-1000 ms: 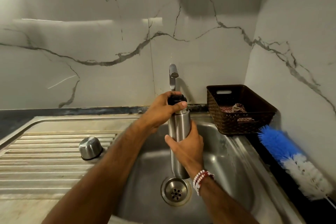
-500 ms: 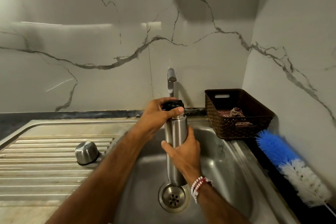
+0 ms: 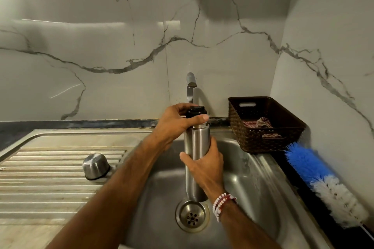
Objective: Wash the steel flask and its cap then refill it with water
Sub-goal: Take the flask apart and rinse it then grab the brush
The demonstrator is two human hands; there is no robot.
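left hand (image 3: 178, 123) — grips black round stopper (image 3: 195, 111) | right hand (image 3: 204, 166) — grips brushed-steel cylindrical flask (image 3: 197, 141)

A single head-worn wide-angle camera looks forward and down, close over the sink (image 3: 253, 178), facing the marble wall (image 3: 121, 36) behind it.

Bare forearms; strands of white and dark-red beads (image 3: 222, 204) around the wrist of the right hand (image 3: 204, 168).
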